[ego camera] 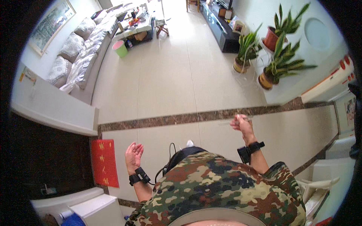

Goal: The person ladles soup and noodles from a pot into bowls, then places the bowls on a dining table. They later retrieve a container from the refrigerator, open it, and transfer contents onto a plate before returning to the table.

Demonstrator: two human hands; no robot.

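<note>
My left hand (134,154) is raised at the lower left, palm up, with loosely bent fingers and nothing in it. My right hand (241,123) is held out over the floor near the dark marble strip (167,119), its fingers curled around what looks like a thin clear item; blur hides its exact kind. Black straps with small devices sit on both wrists. Between my hands are my camouflage shirt (215,183), a black cable (170,149) and the tip of a white shoe (190,143).
A red mat (104,163) lies by a dark door (53,158) on the left. Ahead are a sofa (97,52), a green bin (120,49), a cluttered coffee table (135,30) and a folding stool (161,28). Potted snake plants (267,80) and a black TV cabinet (223,36) stand at right.
</note>
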